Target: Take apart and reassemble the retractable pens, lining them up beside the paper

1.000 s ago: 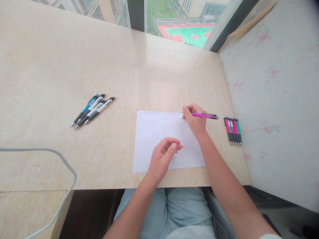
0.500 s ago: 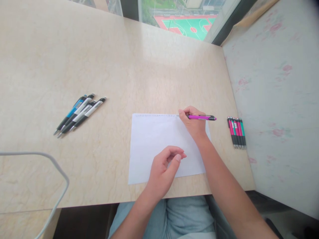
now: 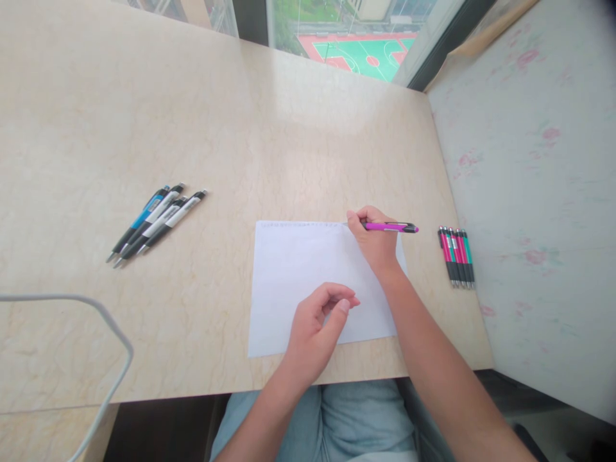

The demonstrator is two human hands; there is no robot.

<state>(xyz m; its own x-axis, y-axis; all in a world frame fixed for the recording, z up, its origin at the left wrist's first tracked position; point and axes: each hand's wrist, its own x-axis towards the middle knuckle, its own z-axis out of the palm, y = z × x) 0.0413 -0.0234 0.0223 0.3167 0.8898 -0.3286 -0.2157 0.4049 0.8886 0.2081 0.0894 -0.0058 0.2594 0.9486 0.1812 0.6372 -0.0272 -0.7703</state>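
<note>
Fingers (image 3: 353, 222) of the right hand (image 3: 379, 240), seen in the head view, were pinched together around a slim magenta plastic pen with a black clip end (image 3: 391, 226). This pen lay nearly level over the far right part of a plain rectangular sheet of white paper (image 3: 283, 282), its tip at the far edge and its clip end reaching past the right edge. Small marks ran along that far edge, too tiny to read.

The left hand (image 3: 312, 330) was over the near part of the paper, its fingers half curled, a gap between thumb and forefinger, with nothing held. Whether it pressed on the paper could not be told.

The pen looked light, stiff and smooth, likely a little slippery along its glossy barrel; the best hold seemed to be low, close to the tip, where the fingers had it. The paper seemed thin, limp and easily creased or slid, best steadied by a flat touch near a margin.

Well left of the paper, black-gripped pens with blue and white barrels (image 3: 156, 224) lay in an overlapping bunch on the pale marbled table (image 3: 192, 128). To its right, a neat row of pink and green pens with black grips (image 3: 456, 256) lay side by side near a floral-patterned white panel (image 3: 534, 192).
</note>
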